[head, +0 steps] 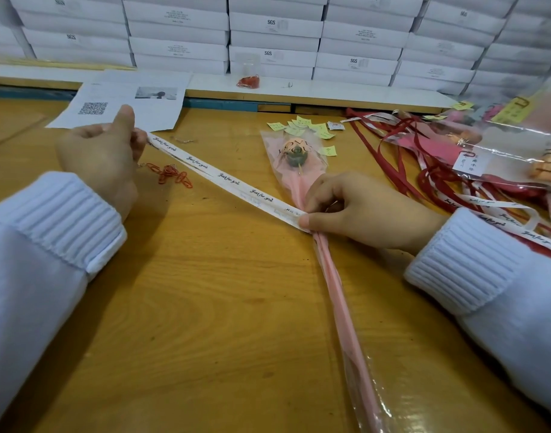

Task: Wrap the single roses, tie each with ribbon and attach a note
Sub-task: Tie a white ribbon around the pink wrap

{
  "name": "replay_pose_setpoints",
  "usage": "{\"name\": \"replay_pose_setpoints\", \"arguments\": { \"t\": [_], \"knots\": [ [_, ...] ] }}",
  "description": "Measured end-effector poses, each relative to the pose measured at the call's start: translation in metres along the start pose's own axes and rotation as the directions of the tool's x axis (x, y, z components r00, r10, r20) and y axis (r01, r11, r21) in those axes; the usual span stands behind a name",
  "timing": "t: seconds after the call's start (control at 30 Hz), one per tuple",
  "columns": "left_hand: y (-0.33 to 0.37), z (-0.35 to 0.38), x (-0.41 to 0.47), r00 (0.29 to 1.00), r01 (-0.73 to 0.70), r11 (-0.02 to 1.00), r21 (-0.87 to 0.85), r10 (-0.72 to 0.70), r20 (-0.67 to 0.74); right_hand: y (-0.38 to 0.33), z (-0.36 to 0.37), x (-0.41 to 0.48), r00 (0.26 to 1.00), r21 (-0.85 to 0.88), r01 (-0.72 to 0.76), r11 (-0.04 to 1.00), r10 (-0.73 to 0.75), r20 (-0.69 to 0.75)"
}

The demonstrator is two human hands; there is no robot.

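So, the wrapped rose (pixel 299 170) lies flat on the glossy wood table (pixel 205 307), bloom end away from the person. The wrap is clear crinkly cellophane over pink paper, cone-shaped, narrowing to a long thin pink tail. A flat white ribbon (pixel 227 179) w/ black script "Just for you" runs taut & diagonal from the L hand to the wrap's neck. Both sleeves are white w/ thick ribbed cuffs.

L hand (pixel 102 157), upper left, is curled fist-like, thumb up, pinching the ribbon's far end. R hand (pixel 358 210) is palm down w/ fingers curled, thumb tip pinching the ribbon onto the wrap's narrow neck. The bloom sits just beyond its knuckles; the tail runs from under the thumb toward the person.

Red paper clips (pixel 171 176) lie just beside the ribbon, near the L hand. Yellow notes (pixel 302 126) lie beyond the bloom.
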State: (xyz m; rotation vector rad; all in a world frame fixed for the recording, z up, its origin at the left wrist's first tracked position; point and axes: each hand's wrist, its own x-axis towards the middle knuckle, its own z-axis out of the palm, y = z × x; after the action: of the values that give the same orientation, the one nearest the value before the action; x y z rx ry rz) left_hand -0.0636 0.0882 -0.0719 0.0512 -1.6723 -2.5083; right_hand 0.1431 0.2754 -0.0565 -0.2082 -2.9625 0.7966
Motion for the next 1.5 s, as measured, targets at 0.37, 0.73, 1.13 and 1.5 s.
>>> {"name": "replay_pose_setpoints", "arguments": {
  "t": [0.37, 0.73, 1.13, 1.5],
  "knots": [
    [0.0, 0.002, 0.001, 0.995, 0.092, 0.93, 0.357, -0.072, -0.068, 0.0, 0.001, 0.001, 1.0, -0.048, -0.001, 0.999, 0.001, 0.001],
    [0.019, 0.022, -0.093, 0.364, -0.866, 0.259, 0.428, -0.26, 0.894, 0.001, 0.002, 0.001, 1.0, -0.006, 0.011, 1.0, -0.011, -0.019],
    [-0.003, 0.023, -0.113, 0.518, -0.844, 0.15, 0.515, -0.022, 0.855, 0.002, 0.0, 0.001, 0.999, 0.068, -0.02, 0.997, 0.023, -0.038],
    [-0.012, 0.029, -0.118, 0.472, -0.847, 0.173, 0.503, -0.192, 0.86, 0.001, 0.001, 0.001, 0.999, 0.068, -0.012, 0.998, 0.014, -0.03]
  ]
}}
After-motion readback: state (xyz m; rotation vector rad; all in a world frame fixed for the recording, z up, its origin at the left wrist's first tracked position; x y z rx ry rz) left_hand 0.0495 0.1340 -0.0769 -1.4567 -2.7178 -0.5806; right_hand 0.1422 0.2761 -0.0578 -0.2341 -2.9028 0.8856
